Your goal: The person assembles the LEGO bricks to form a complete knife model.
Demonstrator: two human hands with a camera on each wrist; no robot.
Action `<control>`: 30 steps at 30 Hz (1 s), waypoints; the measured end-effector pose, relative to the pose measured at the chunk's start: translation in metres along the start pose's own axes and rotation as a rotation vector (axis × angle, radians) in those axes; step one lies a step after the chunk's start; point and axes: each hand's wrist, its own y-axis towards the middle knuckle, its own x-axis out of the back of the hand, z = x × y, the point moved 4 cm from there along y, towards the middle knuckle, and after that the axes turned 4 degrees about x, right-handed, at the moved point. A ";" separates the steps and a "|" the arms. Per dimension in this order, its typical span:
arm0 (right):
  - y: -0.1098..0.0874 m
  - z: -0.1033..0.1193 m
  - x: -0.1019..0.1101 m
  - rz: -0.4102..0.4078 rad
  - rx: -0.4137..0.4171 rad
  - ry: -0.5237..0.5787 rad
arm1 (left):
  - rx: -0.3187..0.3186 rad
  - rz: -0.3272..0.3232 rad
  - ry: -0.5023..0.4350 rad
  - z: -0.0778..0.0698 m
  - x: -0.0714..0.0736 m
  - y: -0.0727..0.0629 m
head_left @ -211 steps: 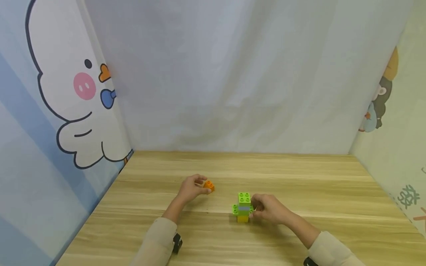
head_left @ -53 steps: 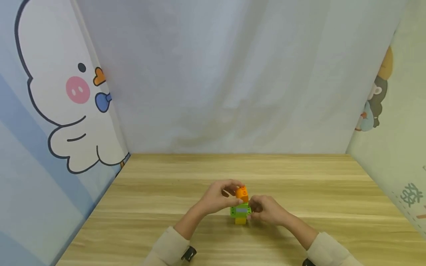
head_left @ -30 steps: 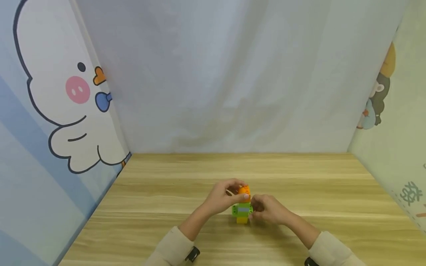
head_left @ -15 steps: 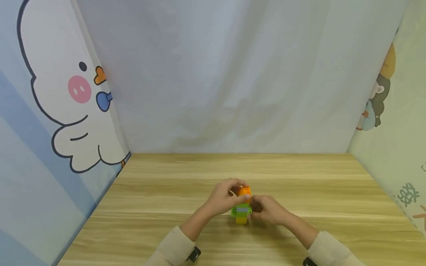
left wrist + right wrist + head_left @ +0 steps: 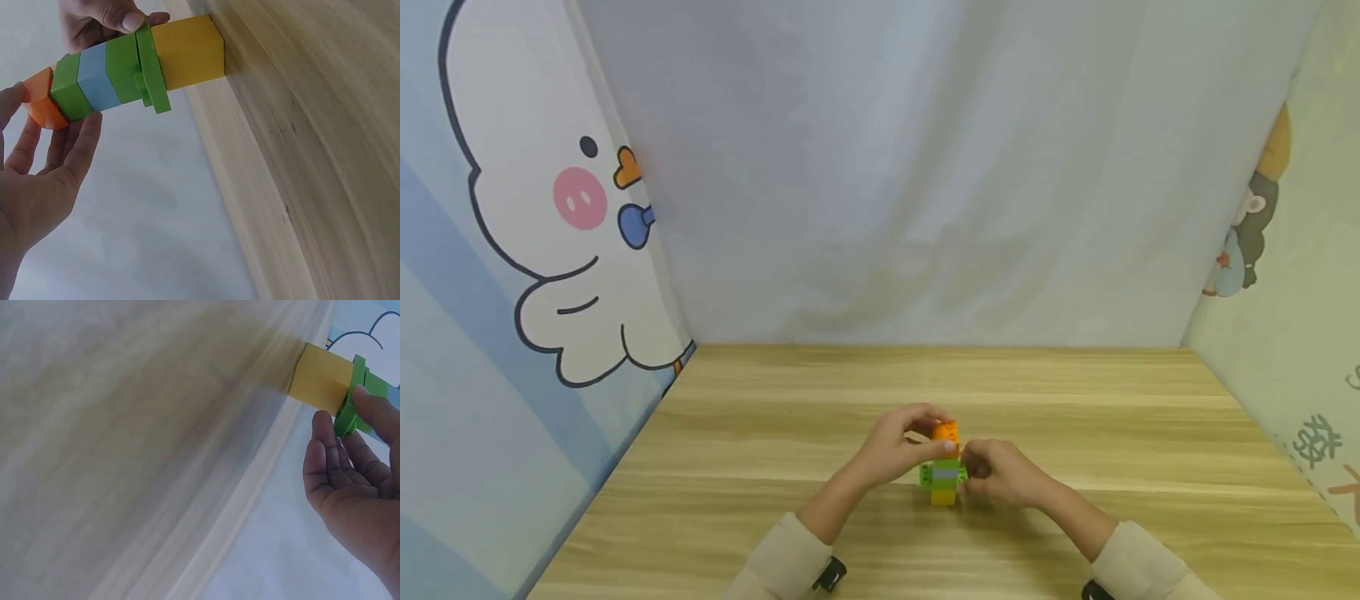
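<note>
A small tower of toy building bricks stands upright on the wooden table. At its foot is a yellow brick (image 5: 190,53), with a thin green plate (image 5: 154,78) jutting out at both sides above it. A green brick (image 5: 123,67), a light blue layer (image 5: 98,78) and another green brick (image 5: 67,87) follow upward. My left hand (image 5: 891,448) pinches the orange brick (image 5: 947,431) on top, thumb on the near side and fingers behind. My right hand (image 5: 1009,473) pinches the right end of the green plate (image 5: 351,406) between thumb and fingers.
The tower is around the middle of the wooden table (image 5: 775,392). A pale curtain (image 5: 880,183) hangs behind its far edge. Printed cloth walls (image 5: 587,317) close in the left and right sides.
Seven seconds ago the orange brick lay on the table left of the tower, at my left hand. My left hand has brought it onto the tower's top; my right hand has stayed at the plate.
</note>
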 end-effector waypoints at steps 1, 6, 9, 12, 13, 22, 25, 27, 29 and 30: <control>0.000 0.000 0.000 -0.001 -0.001 -0.002 | 0.006 0.001 0.008 0.003 0.000 0.002; 0.002 -0.001 0.001 0.002 -0.007 -0.012 | -0.002 -0.007 0.057 0.004 -0.002 0.006; 0.002 -0.002 -0.001 0.004 -0.003 -0.004 | 0.000 -0.009 0.057 0.003 -0.003 0.006; 0.002 -0.002 -0.002 -0.002 0.003 -0.010 | 0.004 0.004 0.030 0.003 -0.002 0.004; 0.002 -0.001 -0.002 -0.003 0.006 -0.011 | 0.007 0.009 0.024 0.003 -0.002 0.003; 0.002 0.000 -0.001 -0.003 0.010 -0.016 | 0.038 0.021 0.013 -0.024 0.001 -0.005; 0.002 0.000 -0.001 -0.006 0.012 -0.023 | 0.033 0.016 0.024 -0.013 -0.001 -0.001; 0.003 0.000 -0.001 -0.008 0.011 -0.031 | 0.025 0.012 0.008 -0.002 -0.003 0.002; 0.003 0.000 -0.001 -0.009 0.014 -0.036 | 0.007 0.006 -0.011 0.002 -0.004 0.003; 0.003 0.000 -0.001 -0.010 0.014 -0.037 | -0.003 0.004 -0.015 0.004 -0.004 0.003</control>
